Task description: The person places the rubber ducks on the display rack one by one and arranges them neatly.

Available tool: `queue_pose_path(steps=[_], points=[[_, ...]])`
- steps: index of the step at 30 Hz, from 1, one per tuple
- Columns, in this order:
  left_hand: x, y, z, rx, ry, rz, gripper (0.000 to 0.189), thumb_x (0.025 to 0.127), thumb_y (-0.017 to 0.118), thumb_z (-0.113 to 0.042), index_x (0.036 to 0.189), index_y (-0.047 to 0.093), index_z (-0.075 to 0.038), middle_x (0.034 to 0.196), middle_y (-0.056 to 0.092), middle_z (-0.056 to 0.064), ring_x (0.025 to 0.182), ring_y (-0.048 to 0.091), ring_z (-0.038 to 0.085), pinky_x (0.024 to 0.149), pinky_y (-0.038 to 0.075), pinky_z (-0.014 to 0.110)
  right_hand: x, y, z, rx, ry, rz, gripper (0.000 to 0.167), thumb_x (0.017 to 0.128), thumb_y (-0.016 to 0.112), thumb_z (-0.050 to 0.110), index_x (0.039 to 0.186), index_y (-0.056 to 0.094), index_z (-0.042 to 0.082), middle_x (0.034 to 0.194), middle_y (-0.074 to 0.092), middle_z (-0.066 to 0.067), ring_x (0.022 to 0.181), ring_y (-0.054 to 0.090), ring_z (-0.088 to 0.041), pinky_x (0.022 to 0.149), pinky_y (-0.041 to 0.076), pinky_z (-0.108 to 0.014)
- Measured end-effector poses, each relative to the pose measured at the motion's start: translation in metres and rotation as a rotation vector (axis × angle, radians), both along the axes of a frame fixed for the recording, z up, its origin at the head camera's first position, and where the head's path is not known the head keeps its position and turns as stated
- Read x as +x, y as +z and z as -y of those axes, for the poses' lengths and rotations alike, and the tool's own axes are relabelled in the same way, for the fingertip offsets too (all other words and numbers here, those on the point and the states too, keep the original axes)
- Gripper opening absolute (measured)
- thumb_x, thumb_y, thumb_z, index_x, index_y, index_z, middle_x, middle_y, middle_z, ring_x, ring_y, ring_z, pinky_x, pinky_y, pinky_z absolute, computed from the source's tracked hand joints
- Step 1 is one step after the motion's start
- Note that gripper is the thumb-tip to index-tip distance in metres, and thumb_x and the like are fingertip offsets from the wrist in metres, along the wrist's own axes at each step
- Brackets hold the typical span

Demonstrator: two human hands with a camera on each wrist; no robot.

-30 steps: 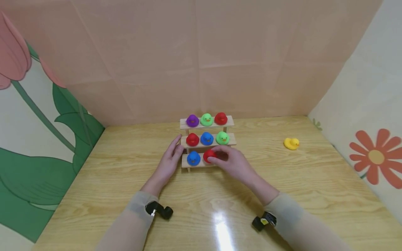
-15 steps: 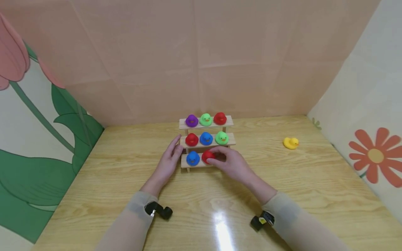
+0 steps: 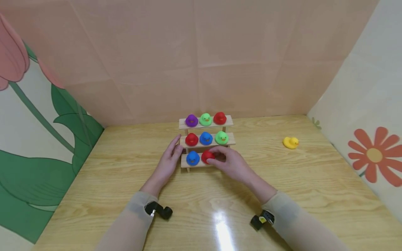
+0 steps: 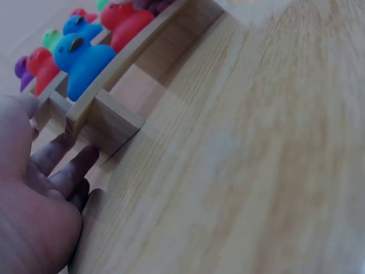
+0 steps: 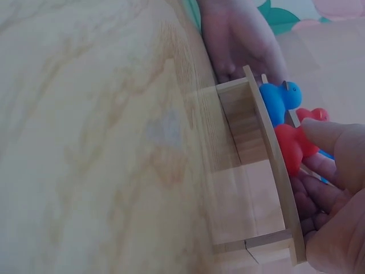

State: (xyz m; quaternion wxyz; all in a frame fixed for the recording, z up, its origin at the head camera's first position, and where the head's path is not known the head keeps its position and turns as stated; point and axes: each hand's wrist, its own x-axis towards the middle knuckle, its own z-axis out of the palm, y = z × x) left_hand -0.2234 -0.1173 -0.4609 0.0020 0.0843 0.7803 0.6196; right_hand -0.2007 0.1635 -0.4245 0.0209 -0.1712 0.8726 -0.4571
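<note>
A three-step wooden stand (image 3: pixel 201 165) holds small rubber ducks. My right hand (image 3: pixel 233 164) pinches a red rubber duck (image 3: pixel 206 156) on the lowest step, thumb in front and fingers behind; the right wrist view shows this duck (image 5: pixel 292 148) upright on the board. Just left of it sits a blue duck (image 3: pixel 193 158). My left hand (image 3: pixel 169 158) lies along the stand's left side with fingers extended, fingertips right at the step's end (image 4: pixel 71 123). The middle step carries a red duck (image 3: pixel 191 139), a blue duck (image 3: pixel 206 138) and a green duck (image 3: pixel 221 137).
On the top step are a purple duck (image 3: pixel 191 120), a green duck (image 3: pixel 206 119) and a red duck (image 3: pixel 220 118). A yellow duck (image 3: pixel 290 142) lies apart on the wooden table (image 3: pixel 194 212) at the right. A pinkish backdrop (image 3: pixel 150 69) stands behind.
The right hand has shifted the red duck slightly left along the lowest step, nearer the blue duck, then stayed almost still. The left hand keeps its place at the stand's side.
</note>
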Motion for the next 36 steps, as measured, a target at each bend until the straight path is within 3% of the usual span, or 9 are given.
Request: queue_pose_path(steps=[19, 27, 36], points=[[0.0024, 0.0017, 0.0, -0.027, 0.007, 0.011, 0.065, 0.116, 0.05, -0.057, 0.175, 0.032, -0.036, 0.178, 0.034, 0.007, 0.163, 0.033, 0.034, 0.133, 0.024, 0.057, 0.0, -0.002, -0.0014, -0.004, 0.021, -0.012, 0.036, 0.103, 0.084, 0.031, 0.135, 0.076, 0.017, 0.125, 0.073, 0.0, 0.114, 0.067, -0.022, 0.103, 0.059, -0.045], [0.003, 0.0021, 0.0, -0.027, 0.009, 0.015, 0.06, 0.117, 0.049, -0.055, 0.173, 0.033, -0.043, 0.178, 0.034, 0.005, 0.163, 0.033, 0.033, 0.133, 0.024, 0.057, -0.0016, -0.0037, -0.0023, -0.007, 0.027, -0.024, 0.036, 0.103, 0.084, 0.028, 0.135, 0.075, 0.016, 0.125, 0.074, 0.0, 0.115, 0.068, -0.022, 0.103, 0.06, -0.045], [0.0023, 0.0025, -0.0004, -0.024, 0.007, 0.015, 0.062, 0.116, 0.049, -0.058, 0.173, 0.033, -0.043, 0.178, 0.035, 0.005, 0.163, 0.033, 0.033, 0.133, 0.024, 0.057, -0.0012, -0.0051, -0.0054, -0.043, 0.049, -0.034, 0.039, 0.102, 0.084, 0.028, 0.138, 0.074, 0.017, 0.128, 0.074, 0.001, 0.119, 0.068, -0.023, 0.105, 0.059, -0.047]])
